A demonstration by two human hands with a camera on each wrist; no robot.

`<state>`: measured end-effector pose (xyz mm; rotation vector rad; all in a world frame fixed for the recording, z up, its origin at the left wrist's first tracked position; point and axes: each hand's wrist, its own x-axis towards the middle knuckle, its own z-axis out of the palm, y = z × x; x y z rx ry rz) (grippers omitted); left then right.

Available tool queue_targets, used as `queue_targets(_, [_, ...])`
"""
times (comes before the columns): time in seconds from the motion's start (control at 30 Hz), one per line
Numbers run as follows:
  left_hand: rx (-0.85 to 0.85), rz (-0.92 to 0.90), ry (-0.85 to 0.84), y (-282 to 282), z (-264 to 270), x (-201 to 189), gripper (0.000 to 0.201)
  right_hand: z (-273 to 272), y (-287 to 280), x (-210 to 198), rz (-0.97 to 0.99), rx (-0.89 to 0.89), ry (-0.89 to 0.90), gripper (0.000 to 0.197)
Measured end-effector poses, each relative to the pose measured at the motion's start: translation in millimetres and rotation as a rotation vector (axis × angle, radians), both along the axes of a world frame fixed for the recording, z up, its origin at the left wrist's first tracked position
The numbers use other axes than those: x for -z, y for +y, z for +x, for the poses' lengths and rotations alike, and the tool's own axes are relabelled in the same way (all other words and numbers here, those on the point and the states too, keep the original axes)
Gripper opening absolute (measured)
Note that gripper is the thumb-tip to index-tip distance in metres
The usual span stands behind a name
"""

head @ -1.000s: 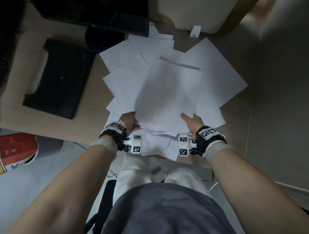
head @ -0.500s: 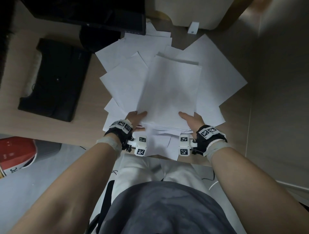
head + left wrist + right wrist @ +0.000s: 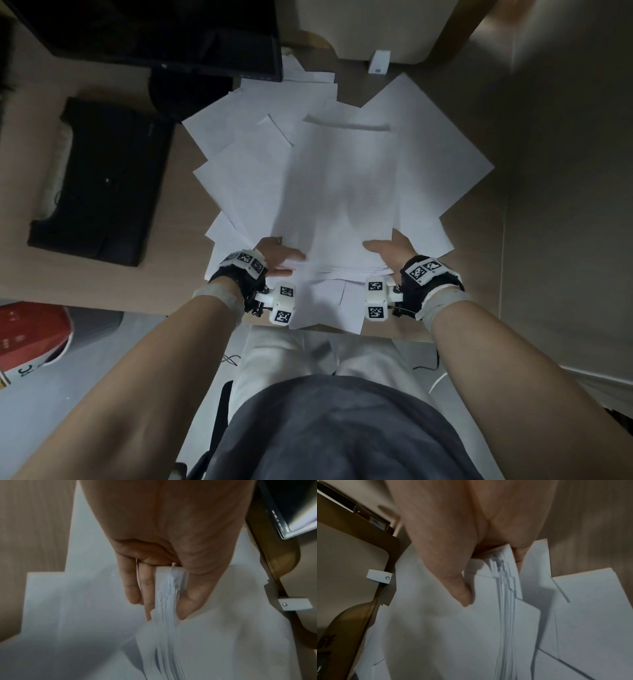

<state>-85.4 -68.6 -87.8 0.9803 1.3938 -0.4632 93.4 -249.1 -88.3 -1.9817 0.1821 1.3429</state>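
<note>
A stack of white paper sheets (image 3: 342,192) is held over the desk by its near edge with both hands. My left hand (image 3: 279,260) grips the stack's near left corner, thumb on top. In the left wrist view the thumb and fingers (image 3: 133,588) pinch the stack's edge (image 3: 167,601). My right hand (image 3: 388,251) grips the near right corner, thumb laid on the top sheet. The right wrist view shows the thumb (image 3: 453,577) pressing the stack (image 3: 503,601) from above, with the fingers hidden beneath. More loose sheets (image 3: 438,150) lie fanned out on the desk below.
A wooden desk (image 3: 164,287) carries a black flat case (image 3: 99,181) at the left and a dark monitor (image 3: 164,34) with its base at the back. A small white block (image 3: 379,61) stands at the back. A red box (image 3: 30,335) sits on the floor, left.
The left thumb has moved from the stack's edge onto the top sheet. The stack has shifted slightly. The right hand keeps its hold.
</note>
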Motion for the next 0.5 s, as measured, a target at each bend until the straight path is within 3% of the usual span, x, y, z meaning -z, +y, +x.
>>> queue_targets(0.03, [0.012,0.021,0.0,1.8,2.3,1.2,0.041,3.5,0.5,-0.7,-0.013,-0.034,0.007,0.037])
queue_targets(0.07, [0.014,0.041,-0.002,4.8,5.7,2.3,0.058,7.5,1.4,-2.8,-0.032,-0.072,0.026,0.033])
queue_targets(0.13, [0.05,0.079,-0.001,13.8,14.2,11.1,0.098,14.9,3.8,-4.0,-0.078,-0.153,0.079,0.037])
queue_targets(0.17, [0.072,0.107,0.002,19.9,18.3,16.7,0.101,17.6,6.3,-6.3,-0.114,-0.199,0.077,0.038])
queue_targets(0.27, [0.146,0.16,-0.013,33.2,33.7,5.6,0.084,22.7,18.8,-7.0,-0.132,-0.109,-0.01,0.044])
queue_targets(0.33, [0.224,0.17,-0.049,38.3,42.5,-4.3,0.074,23.1,30.4,-7.0,-0.09,0.02,-0.095,0.076])
queue_targets(0.37, [0.256,0.174,-0.052,40.6,45.1,-3.9,0.07,22.9,36.8,-6.2,-0.099,0.033,-0.157,0.083])
queue_targets(0.5, [0.241,0.147,-0.089,53.3,42.2,-7.5,0.074,22.2,60.1,-2.4,-0.124,-0.116,-0.341,0.047])
